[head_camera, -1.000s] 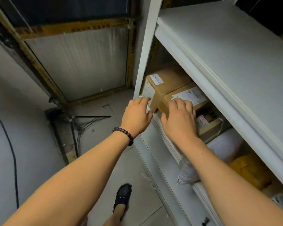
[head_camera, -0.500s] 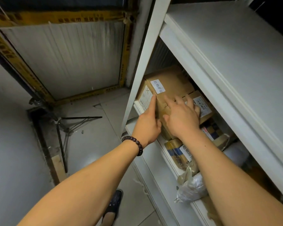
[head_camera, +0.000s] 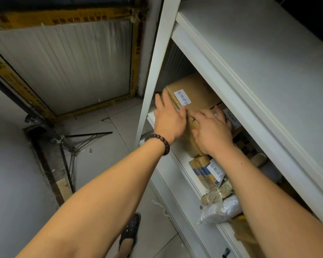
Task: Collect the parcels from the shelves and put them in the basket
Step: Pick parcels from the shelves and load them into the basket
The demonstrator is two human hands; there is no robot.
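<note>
Inspection at the white shelving unit: the person stands facing its end bay, both arms reaching into the second tier. The item in hand is the large cardboard box, which sits at the left end of that tier, just behind the white upright post, with a white printed label on its top face. The left hand lies flat against the box's left end, fingers straight, thumb over the top edge beside the label. The right hand lies spread on the box's near right portion, fingertips reaching toward a smaller labelled box just beside it. Neither hand has closed round anything; both bear on the carton with extended fingers, so it is braced rather than gripped. Further parcels lie on the same tier nearer the viewer: a tan parcel with blue tape and a silver bag. No basket is in view. Assessment: the step is the withdrawal of the large box, and it appears barely begun. To do it well, the palms should squeeze opposite faces evenly, the box should slide straight toward the open front, and the right hand should shift beneath it as it clears the ledge. Risk noted: dragging the neighbouring smaller box along, or snagging the post.
</note>
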